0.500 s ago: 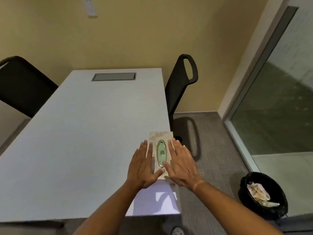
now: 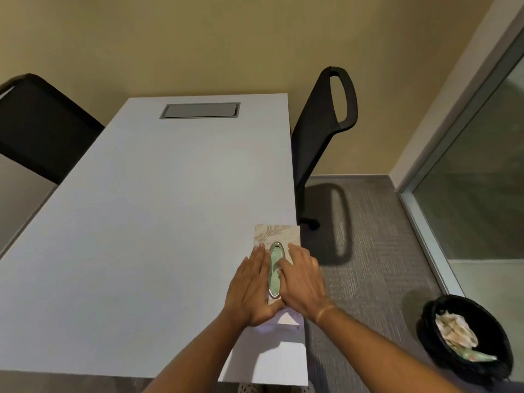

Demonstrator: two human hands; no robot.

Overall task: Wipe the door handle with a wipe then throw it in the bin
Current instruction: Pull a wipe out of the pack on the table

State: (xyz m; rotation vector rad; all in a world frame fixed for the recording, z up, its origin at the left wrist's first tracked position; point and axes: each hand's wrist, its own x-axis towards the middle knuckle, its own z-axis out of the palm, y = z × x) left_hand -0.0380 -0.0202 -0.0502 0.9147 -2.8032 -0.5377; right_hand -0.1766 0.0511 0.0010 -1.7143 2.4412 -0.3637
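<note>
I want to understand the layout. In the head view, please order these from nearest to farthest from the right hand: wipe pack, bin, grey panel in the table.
1. wipe pack, under the right hand
2. bin, on the floor, right
3. grey panel, at the table's far end

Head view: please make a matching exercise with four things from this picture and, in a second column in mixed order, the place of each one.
Things:
1. wipes pack
2. bin
3. chair
4. grey hatch

Places:
A. on the floor near the glass wall
B. in the table top, at its far end
C. under both hands, at the table's right edge
D. beside the table's right side, by the yellow wall

Pairs: 1-C, 2-A, 3-D, 4-B
</note>
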